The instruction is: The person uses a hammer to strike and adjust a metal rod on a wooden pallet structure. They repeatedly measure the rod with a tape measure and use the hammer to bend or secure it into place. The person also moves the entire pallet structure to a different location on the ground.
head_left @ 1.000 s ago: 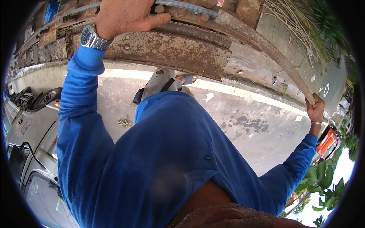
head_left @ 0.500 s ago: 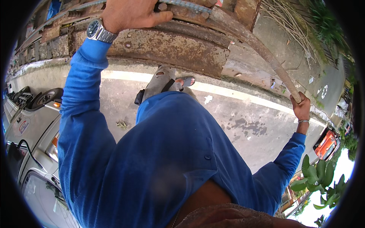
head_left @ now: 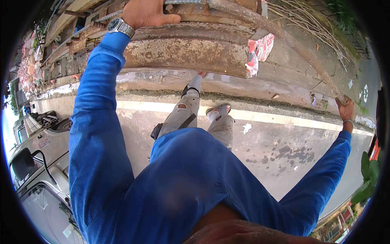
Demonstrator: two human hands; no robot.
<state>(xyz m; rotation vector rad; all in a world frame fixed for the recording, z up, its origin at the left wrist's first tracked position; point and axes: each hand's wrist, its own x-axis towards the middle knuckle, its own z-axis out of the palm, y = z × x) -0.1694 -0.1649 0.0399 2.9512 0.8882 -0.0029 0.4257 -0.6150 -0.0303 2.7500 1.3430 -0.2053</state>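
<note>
My left hand (head_left: 147,14), with a metal watch at the wrist, lies over a ridged steel rebar (head_left: 187,2) at the top edge. The bar comes out on both sides of the hand; the thumb points right, and the other fingers are mostly hidden. A long rusty pipe (head_left: 284,38) meets the rebar just right of this hand and slants down to the right. Its near end is in my right hand (head_left: 345,109), whose fingers are closed round it at the far right, arm stretched out. A rusty steel beam (head_left: 185,53) lies below my left hand.
Red-and-white plastic sacks (head_left: 260,49) lie at the beam's right end. My feet stand by the curb and white road line (head_left: 292,118). A parked light-coloured vehicle (head_left: 44,162) is on the left. Dry branches (head_left: 313,24) lie upper right; green leaves (head_left: 365,179) hang at the right.
My right hand has moved outward to the right with the pipe's end. My legs now show more, one foot up by the beam. The view has shifted, bringing the plastic sacks into sight.
</note>
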